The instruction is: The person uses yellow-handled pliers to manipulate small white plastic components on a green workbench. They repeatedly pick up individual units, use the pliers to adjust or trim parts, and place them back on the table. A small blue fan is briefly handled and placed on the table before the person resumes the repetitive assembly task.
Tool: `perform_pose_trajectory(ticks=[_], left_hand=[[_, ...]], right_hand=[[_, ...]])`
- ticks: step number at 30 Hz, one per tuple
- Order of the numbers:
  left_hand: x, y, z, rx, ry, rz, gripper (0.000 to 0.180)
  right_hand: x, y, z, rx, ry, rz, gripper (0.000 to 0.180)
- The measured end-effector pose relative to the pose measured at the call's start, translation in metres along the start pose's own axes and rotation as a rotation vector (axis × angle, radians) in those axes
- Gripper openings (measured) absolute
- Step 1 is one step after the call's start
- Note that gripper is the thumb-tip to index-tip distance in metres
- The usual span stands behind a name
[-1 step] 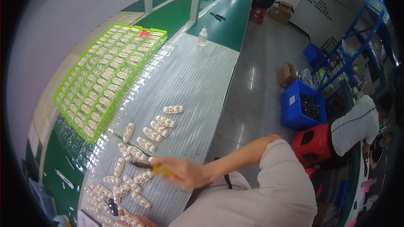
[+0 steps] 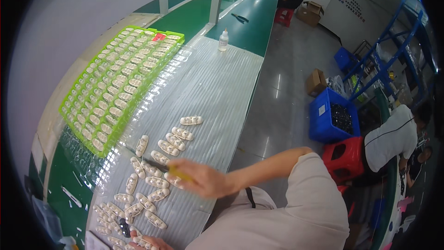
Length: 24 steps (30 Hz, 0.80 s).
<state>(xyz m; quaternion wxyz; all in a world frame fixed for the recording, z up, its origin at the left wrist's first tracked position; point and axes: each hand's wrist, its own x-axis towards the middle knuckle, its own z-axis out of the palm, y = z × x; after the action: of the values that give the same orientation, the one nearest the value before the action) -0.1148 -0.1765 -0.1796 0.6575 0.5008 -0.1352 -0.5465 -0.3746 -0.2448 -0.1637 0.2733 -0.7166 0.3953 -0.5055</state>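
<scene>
We note the right hand [image 2: 207, 180] closed round a yellow-handled tool [image 2: 179, 173], long axis leftward across white pieces [image 2: 157, 182]; the left hand's [image 2: 157, 242] fingers we cannot tell.

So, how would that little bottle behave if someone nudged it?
The bottle would probably tip if pushed near its top, since it stands upright and is taller than wide. Once down, it might roll, given its rounded body. It looks like see-through plastic, so it may flex when squeezed.
</scene>
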Motion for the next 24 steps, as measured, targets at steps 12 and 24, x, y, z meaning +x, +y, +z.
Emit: perform_pose_trajectory(ticks=[12,24], left_hand=[[-0.001,-0.004,0.014,0.119,0.011,0.007,0.043],[0.002,-0.006,0.027,0.19,0.116,0.031,0.043]], right_hand=[[0.129,0.154,-0.267,-0.814,0.224,0.574,0.039],[0.072,0.154,-0.218,-0.677,0.148,0.526,0.021]])
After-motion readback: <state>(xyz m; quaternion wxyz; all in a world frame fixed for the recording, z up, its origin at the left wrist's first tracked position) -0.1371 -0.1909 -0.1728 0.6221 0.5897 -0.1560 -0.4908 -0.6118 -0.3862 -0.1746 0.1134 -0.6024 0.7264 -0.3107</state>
